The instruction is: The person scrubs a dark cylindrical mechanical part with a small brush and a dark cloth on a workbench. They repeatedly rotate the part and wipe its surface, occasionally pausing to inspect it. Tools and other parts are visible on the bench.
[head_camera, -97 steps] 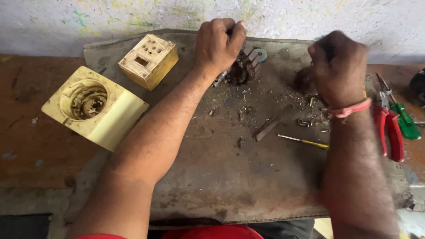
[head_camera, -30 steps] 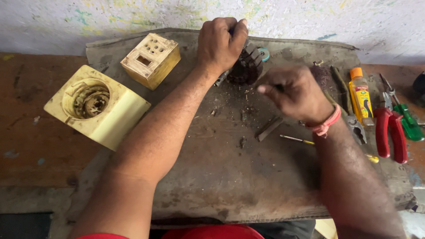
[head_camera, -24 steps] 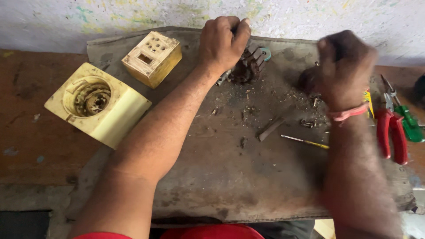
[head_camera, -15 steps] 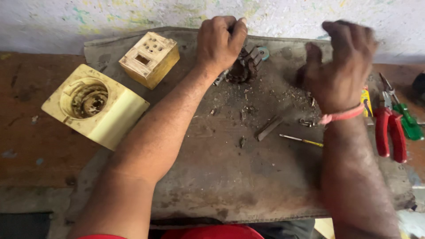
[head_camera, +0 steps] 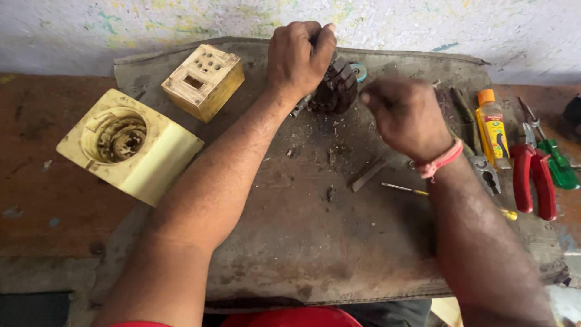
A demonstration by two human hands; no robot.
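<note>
Left hand point(head_camera: 299, 57) grips the dark ribbed motor core point(head_camera: 334, 88) on the bench point(head_camera: 302, 242). Right hand point(head_camera: 405, 118) hovers beside it, blurred; its grasp cannot be told.

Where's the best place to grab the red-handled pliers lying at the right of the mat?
Probably by the two red handles of the red-handled pliers, from above and the near side. They lie flat, handles toward the person, jaws pointing away beside the yellow bottle and green-handled tool. The right hand is nearest; the left hand grips the dark ribbed part.
</note>
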